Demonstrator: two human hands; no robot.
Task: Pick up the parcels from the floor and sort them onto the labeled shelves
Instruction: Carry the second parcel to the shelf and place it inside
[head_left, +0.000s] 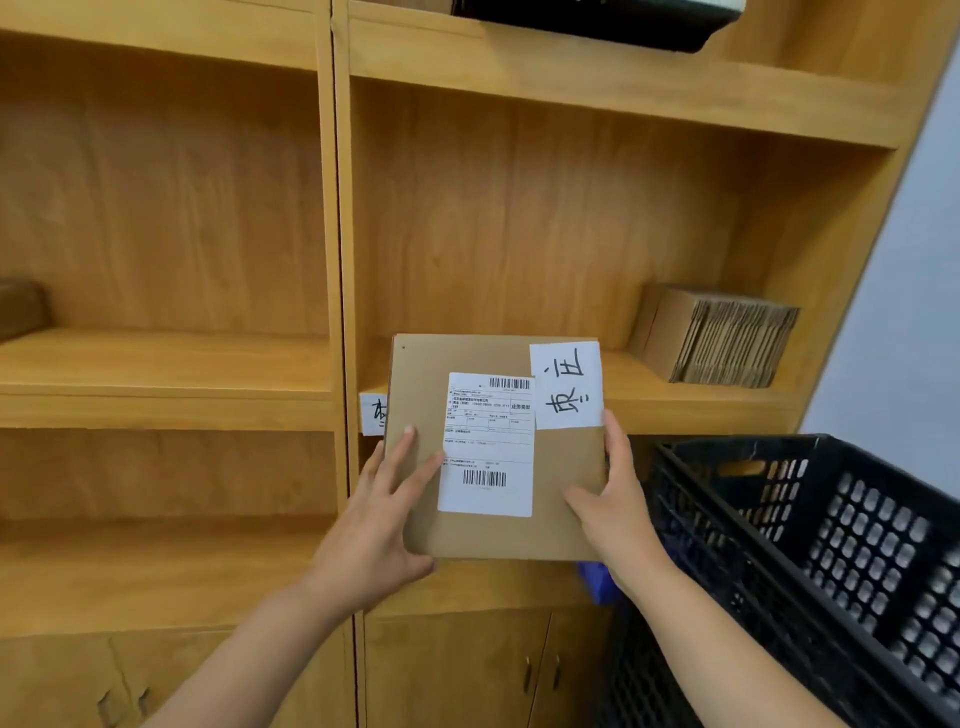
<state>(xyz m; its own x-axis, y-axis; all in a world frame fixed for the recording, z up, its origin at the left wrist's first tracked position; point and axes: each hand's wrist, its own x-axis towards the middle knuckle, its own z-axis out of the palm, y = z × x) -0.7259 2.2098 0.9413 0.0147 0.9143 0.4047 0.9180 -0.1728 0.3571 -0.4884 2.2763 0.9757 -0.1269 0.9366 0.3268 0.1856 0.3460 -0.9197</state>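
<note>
I hold a flat brown cardboard parcel (561, 457) in front of the wooden shelf unit, at the height of the middle right shelf (675, 405). A printed shipping label (488, 447) and a white handwritten note (566, 384) are stuck on its face. My left hand (384, 525) grips its lower left side with fingers spread over the front. My right hand (613, 504) grips its right edge. A white shelf label (373, 413) on the shelf's front edge is partly hidden behind the parcel.
A stack of flattened cardboard boxes (722, 338) stands at the right end of that shelf. A black perforated plastic crate (810, 561) sits low at the right, with something blue (597, 582) beside it. Cabinet doors (467, 670) lie below. A brown box (21, 306) sits far left.
</note>
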